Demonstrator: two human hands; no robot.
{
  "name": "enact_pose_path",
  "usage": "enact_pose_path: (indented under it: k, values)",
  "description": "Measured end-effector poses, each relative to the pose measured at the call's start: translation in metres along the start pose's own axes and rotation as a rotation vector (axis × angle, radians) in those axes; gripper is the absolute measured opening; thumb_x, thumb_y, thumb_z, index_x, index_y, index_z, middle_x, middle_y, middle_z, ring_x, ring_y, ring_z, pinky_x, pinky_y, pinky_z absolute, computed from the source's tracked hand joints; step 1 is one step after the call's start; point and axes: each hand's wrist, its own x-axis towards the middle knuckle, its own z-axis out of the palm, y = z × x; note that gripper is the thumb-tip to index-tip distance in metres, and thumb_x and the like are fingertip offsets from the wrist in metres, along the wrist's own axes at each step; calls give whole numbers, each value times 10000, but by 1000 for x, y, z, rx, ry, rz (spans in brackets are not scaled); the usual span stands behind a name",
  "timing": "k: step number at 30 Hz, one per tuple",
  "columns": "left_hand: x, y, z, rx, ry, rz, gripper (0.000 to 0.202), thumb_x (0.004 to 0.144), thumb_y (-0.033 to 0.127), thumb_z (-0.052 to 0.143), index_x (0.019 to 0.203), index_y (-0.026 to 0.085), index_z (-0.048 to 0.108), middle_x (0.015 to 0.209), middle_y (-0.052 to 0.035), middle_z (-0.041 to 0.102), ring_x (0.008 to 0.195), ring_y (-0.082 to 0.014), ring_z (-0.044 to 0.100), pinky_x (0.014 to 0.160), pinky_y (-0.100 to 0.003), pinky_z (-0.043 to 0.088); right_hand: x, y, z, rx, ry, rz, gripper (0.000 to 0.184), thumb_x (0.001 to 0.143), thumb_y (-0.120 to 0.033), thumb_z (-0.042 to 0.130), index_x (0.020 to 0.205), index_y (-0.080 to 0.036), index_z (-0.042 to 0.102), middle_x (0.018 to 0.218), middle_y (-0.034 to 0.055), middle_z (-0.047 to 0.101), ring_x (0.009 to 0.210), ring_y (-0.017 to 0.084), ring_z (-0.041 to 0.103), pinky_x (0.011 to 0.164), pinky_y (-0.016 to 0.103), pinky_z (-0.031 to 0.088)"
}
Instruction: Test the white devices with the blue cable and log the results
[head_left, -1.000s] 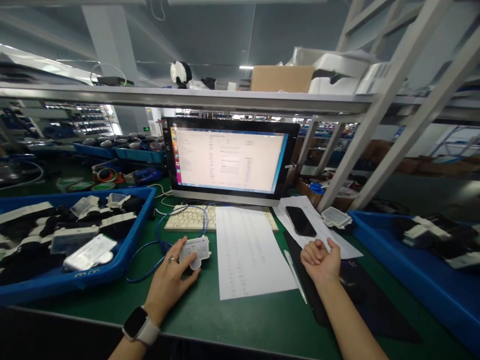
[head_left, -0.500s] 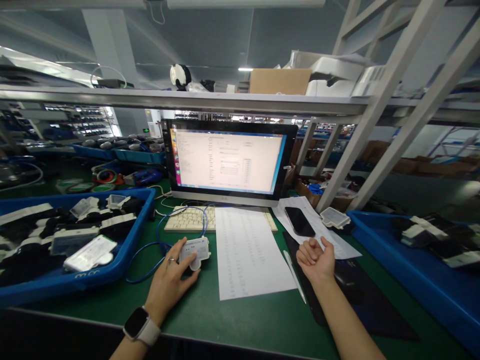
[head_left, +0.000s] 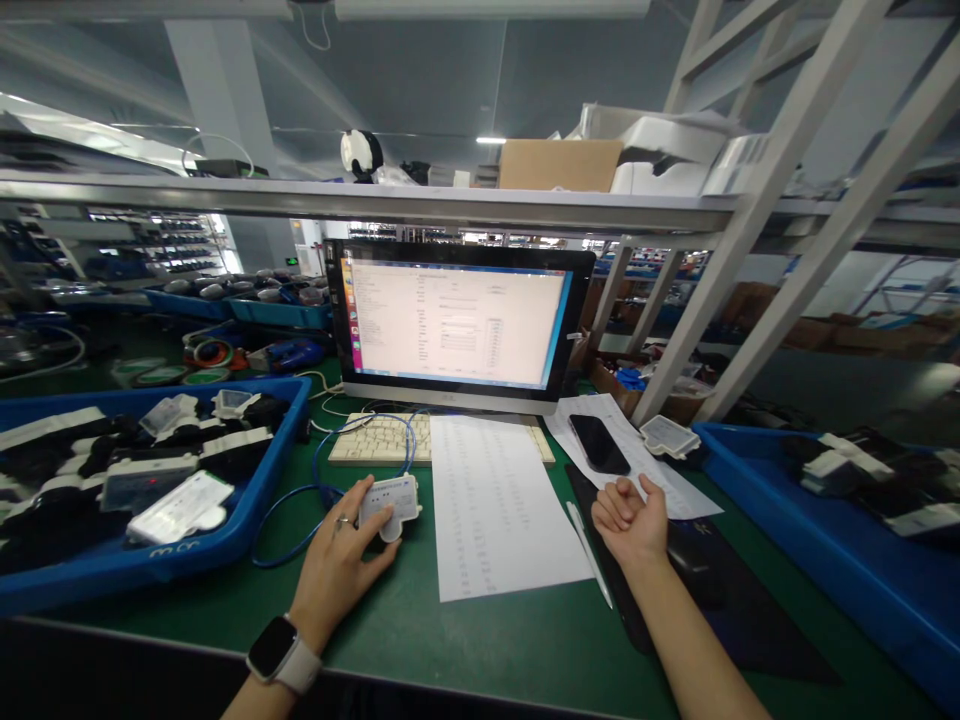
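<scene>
The module point(head_left: 403, 497) is showing a whitish shell with a greyish top panel, where blue print, too small to read, is running along the upper part. Small dark marks are dotting that panel, a rounded lobe is sticking out on the near side, and a tab is jutting from the right edge.

One module is sitting in the hold, and one monitor point(head_left: 457, 320) is standing behind everything on the bench. One keyboard point(head_left: 379, 440) is lying right before the monitor. Two sheets are resting in front of it: one printed sheet point(head_left: 502, 520) before its middle, and one sheet point(head_left: 679, 487) toward its right, bearing one phone point(head_left: 600, 444). One pen point(head_left: 589, 556) and one mouse point(head_left: 696, 570) are also lying to its front right. Two blue bins are flanking the monitor on the near side, a left bin point(head_left: 259, 525) and a right bin point(head_left: 817, 550).

The module is lying in front of the monitor's left part, under the fingers of the left hand point(head_left: 341, 560), which is holding it between thumb and fingers. The right hand point(head_left: 631, 518), well apart from the module, is curling its fingers loosely inward, its thumb standing out.
</scene>
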Motion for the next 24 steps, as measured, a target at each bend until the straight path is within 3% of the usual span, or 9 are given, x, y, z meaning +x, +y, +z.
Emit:
enact_pose_path:
  k: [24]
  values:
    - [3, 1, -2, 10, 21, 17, 280, 778, 324, 590, 1028, 197, 586, 1308, -150, 456, 1140, -304, 505, 905, -489, 485, 0, 0, -2, -11, -25, 9, 267, 720, -349, 601, 525, -181, 530, 330, -73, 363, 272, 46, 302, 265, 150, 234]
